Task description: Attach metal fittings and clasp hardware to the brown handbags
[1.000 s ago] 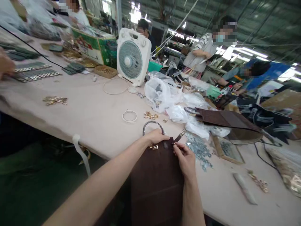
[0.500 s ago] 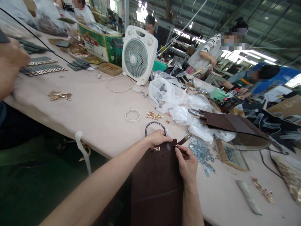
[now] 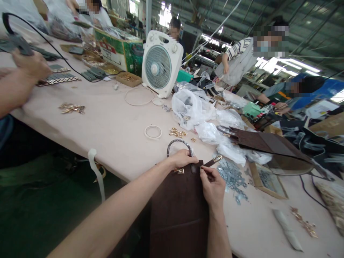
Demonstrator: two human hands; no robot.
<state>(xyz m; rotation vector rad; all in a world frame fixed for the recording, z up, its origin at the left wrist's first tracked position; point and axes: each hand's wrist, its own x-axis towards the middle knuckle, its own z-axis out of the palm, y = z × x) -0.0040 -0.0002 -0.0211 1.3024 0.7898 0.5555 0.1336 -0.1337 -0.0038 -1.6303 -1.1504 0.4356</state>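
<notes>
A dark brown handbag point(image 3: 179, 208) lies at the table's near edge, its braided handle point(image 3: 172, 143) standing up at the top. My left hand point(image 3: 184, 158) is closed on the bag's top edge by the handle base, above a gold clasp point(image 3: 179, 171). At the top right corner, my right hand point(image 3: 213, 182) pinches with thumb and fingers near a small gold fitting. What exactly sits between those fingertips is too small to make out. A brown strap point(image 3: 211, 163) with a gold buckle plate point(image 3: 218, 158) sticks out beyond the right fingers.
Flat metal plates point(image 3: 232, 179) lie right of the bag, beside a cardboard tray point(image 3: 268, 182). Gold hardware point(image 3: 177, 132), a tape roll point(image 3: 153, 132), plastic bags point(image 3: 188, 107), a fan point(image 3: 161, 66) and another brown bag point(image 3: 268, 143) share the table. At left, a co-worker's hand point(image 3: 32, 66) holds a corded tool.
The view has shifted slightly, while my hands stay at the bag's top. The strap's buckle end has turned a little. The co-worker's hand at left has moved right, bringing the tool into view.
</notes>
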